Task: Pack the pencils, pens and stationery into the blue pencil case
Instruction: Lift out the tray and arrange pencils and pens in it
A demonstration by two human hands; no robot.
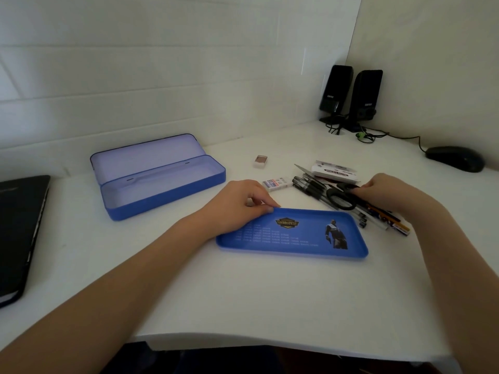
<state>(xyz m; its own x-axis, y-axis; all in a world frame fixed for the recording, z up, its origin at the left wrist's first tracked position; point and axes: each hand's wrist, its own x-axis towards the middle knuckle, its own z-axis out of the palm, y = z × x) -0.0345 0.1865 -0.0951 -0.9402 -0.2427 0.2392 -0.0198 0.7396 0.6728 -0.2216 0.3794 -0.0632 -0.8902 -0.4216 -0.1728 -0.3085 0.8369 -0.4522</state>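
Observation:
The blue pencil case (164, 195) lies open and empty at the centre left, its lid back against the wall. A blue inner tray (294, 236) with a printed figure lies in front of me. My left hand (237, 206) pinches the tray's far left corner. My right hand (388, 193) rests on a pile of stationery and grips the black scissors (341, 199). Black pens (310, 186) and pencils (391, 221) lie in that pile, with a sticky-note pack (334, 171) behind. A boxed eraser (276, 183) and a small pink eraser (260, 160) lie apart.
A black laptop (19, 233) sits at the left edge. Two black speakers (351, 95) with cables stand in the back right corner, and a black mouse (455, 157) lies to the right. The white desk (243, 298) ends at a front edge near me.

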